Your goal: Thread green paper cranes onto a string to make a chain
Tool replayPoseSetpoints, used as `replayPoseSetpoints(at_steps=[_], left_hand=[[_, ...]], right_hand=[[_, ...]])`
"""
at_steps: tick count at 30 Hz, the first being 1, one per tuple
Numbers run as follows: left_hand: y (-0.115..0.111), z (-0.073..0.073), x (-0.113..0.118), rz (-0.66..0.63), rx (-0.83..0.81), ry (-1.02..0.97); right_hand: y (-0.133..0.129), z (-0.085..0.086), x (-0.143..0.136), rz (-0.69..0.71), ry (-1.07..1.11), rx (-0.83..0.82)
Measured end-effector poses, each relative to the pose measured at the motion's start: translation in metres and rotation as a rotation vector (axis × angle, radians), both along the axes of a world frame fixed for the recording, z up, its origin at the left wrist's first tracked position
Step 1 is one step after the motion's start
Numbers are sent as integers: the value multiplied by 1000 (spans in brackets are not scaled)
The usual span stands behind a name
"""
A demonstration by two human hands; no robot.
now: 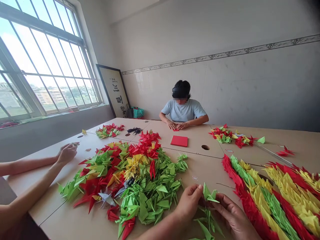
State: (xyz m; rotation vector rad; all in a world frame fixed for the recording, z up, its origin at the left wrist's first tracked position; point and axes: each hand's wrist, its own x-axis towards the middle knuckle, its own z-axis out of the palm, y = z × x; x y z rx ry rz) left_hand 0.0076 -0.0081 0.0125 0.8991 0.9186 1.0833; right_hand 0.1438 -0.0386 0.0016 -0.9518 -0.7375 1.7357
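Near the front edge of the table, a folded green paper crane (209, 195) is between my two hands. My left hand (190, 201) is closed, thumb and forefinger pinched at its left side. From the right, my right hand (231, 215) pinches it with bent fingers. Below hang more green paper cranes (209, 220), apparently in a string; any thread is too fine to make out. Left of my hands lies a large heap of loose green paper cranes (150, 196), mixed with red and yellow ones. A thin needle-like line (225, 185) shows beyond my right hand.
Strung rows of red, yellow and green cranes (277, 200) cover the right side. Across the table, a person (183, 108) folds red paper behind a red paper stack (179, 141). Another person's hands (67, 152) work at left. Round holes (205, 147) pierce the tabletop.
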Motion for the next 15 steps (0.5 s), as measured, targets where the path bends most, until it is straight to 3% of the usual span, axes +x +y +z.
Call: replayPoseSetpoints(at_steps=[7, 15], left_hand=[[-2, -5, -3, -51, 117, -119], [-1, -5, -2, -45, 30, -41]], right_hand=[[2, 2, -2, -12, 18, 24], [4, -4, 1, -69, -97, 57]])
